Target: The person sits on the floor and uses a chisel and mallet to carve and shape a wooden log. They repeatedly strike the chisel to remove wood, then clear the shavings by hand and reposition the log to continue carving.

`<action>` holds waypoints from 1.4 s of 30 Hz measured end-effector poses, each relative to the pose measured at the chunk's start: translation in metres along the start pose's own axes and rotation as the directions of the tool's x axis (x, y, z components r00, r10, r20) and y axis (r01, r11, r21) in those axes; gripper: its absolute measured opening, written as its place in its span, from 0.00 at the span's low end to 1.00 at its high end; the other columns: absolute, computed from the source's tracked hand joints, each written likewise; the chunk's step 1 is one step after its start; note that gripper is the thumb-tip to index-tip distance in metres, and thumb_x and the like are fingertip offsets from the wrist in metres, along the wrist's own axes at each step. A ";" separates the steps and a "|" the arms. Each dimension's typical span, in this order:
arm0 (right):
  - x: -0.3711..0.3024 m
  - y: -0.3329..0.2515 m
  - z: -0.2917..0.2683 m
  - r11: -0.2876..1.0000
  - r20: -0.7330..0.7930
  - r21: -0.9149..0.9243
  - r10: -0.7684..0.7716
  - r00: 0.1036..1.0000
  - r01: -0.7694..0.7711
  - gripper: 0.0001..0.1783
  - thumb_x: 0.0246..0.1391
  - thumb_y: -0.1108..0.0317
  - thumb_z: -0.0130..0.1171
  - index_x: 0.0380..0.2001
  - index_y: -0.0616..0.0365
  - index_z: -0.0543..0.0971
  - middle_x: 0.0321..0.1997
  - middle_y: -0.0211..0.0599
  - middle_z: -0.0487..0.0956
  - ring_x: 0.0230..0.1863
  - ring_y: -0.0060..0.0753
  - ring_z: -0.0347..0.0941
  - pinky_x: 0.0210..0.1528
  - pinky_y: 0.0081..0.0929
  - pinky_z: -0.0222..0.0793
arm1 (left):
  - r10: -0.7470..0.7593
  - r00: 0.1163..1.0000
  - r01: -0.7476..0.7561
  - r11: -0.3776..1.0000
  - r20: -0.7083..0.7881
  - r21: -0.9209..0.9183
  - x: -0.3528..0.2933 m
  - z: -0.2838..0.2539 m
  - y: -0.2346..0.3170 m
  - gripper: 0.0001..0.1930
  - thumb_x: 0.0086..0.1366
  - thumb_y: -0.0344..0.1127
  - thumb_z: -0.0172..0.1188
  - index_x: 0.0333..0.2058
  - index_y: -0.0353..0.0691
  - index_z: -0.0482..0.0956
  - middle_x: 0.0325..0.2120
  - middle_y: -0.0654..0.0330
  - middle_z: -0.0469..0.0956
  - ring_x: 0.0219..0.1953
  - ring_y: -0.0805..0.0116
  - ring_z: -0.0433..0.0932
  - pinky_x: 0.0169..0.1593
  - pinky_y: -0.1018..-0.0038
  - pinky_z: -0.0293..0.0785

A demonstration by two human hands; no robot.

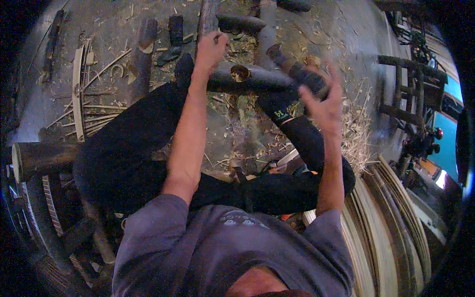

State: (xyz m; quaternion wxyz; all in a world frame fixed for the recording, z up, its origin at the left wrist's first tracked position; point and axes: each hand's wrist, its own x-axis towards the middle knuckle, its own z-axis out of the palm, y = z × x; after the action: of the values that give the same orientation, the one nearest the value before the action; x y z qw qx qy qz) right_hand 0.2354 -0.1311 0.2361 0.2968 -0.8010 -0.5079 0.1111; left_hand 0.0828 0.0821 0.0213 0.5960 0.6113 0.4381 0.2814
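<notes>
My left hand (213, 52) is at the upright wooden post (208, 17) of a frame, its fingers curled together. Whatever it grips, if anything, is hidden. My right hand (324, 106) is blurred, with thumb and fingers spread apart. Just beyond its fingers is a dark, short, round piece of wood (297, 69), slanting and close to the frame's right side; I cannot tell whether they touch. A thick dark crossbar (267, 79) of the frame runs between my feet, with a round pale-edged hole or cut end (240, 73) on it.
Wood shavings and chips litter the floor. Thin strips (78, 94) and a log piece (144, 39) lie at left. A log end (20, 162) juts out by my left knee. Long pale slats (391, 218) are stacked at lower right; a dark wooden frame (405, 91) stands far right.
</notes>
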 end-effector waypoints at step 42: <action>0.092 0.124 0.241 0.625 0.016 0.666 0.534 0.846 -0.407 0.31 0.63 0.48 0.34 0.54 0.64 0.66 0.53 0.41 0.69 0.54 0.32 0.63 0.57 0.28 0.57 | 0.044 0.958 0.055 0.943 0.285 -0.328 0.074 0.149 -0.064 0.22 0.58 0.49 0.57 0.46 0.40 0.76 0.39 0.58 0.78 0.43 0.65 0.74 0.49 0.70 0.70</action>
State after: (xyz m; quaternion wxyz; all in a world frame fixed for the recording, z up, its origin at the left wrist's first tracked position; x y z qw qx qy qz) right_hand 0.2544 -0.0012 -0.0177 0.5596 -0.7594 -0.1798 0.2789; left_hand 0.2331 0.0690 -0.0739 0.7486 0.5351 0.2946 0.2576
